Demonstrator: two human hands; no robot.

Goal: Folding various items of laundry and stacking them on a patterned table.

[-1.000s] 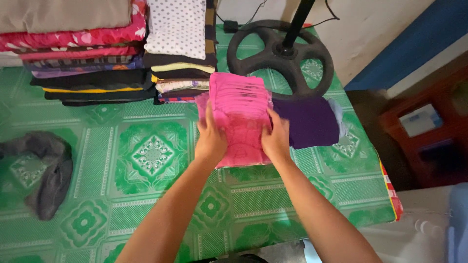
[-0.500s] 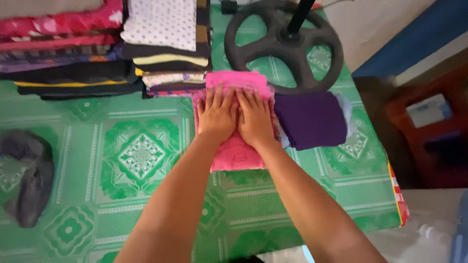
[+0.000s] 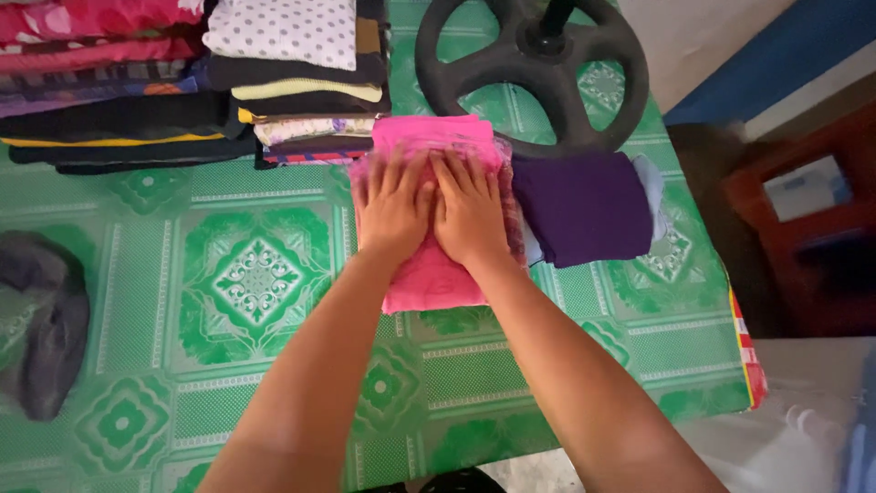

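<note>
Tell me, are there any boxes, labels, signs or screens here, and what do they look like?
Small box: far right, on the dark red wooden stand beside the green mat; flat, oblong, pale blue and white, too blurred to tell more.
No labels, signs or screens show anywhere else, only folded clothes and a black wheel-shaped base.

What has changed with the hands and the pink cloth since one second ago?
Both hands, left hand and right hand, moved from gripping the sides of the pink cloth to lying flat, side by side, on top of it. The purple cloth and the stacks of folded clothes stayed where they were.
</note>
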